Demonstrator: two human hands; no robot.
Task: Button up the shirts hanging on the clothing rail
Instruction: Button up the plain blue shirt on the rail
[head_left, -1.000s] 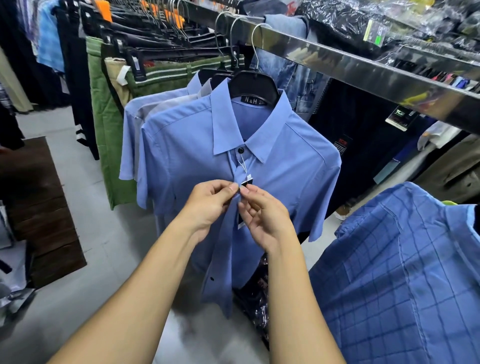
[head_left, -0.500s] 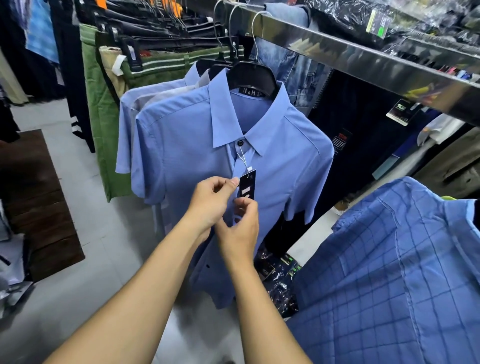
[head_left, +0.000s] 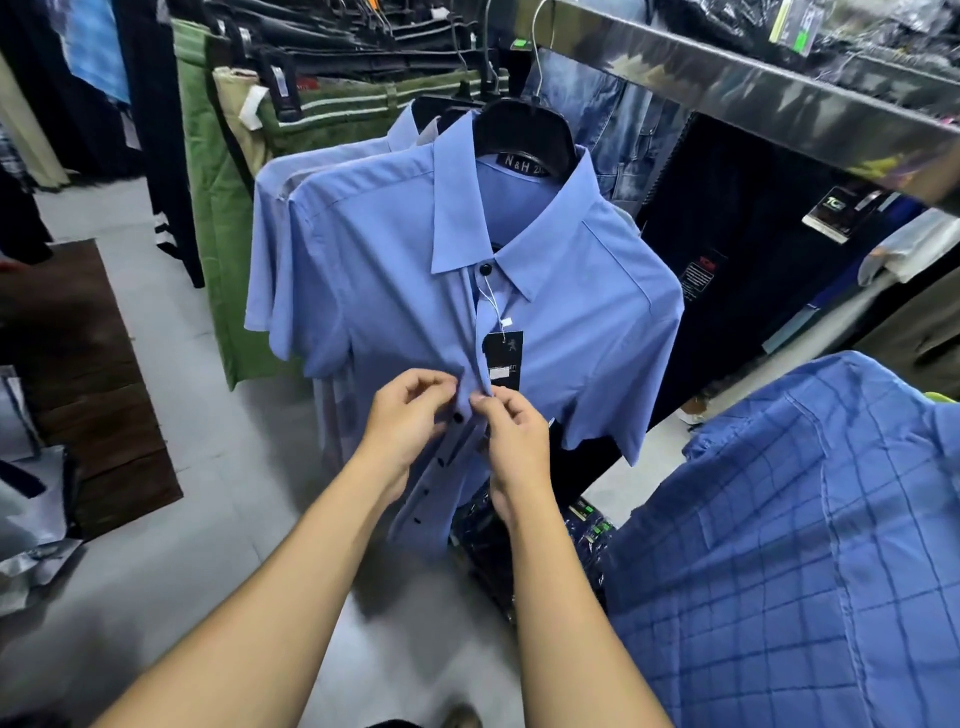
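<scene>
Head view: grey floor (head_left: 249, 519) opens left of the blue shirt (head_left: 395, 270), and a checked shirt (head_left: 779, 519) crowds its right. Your left hand (head_left: 410, 426) and right hand (head_left: 514, 441) meet at its placket, curled fingers each pinching a front edge. It hangs under the clothing rail (head_left: 753, 98) with the collar button fastened, the fronts parted below your hands and a black tag (head_left: 504, 358) just above them.

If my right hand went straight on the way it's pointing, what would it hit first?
The plain blue short-sleeved shirt: your right hand pinches its front edge. Beyond that, probably the black hanging tag just above, though depth is unclear.
</scene>
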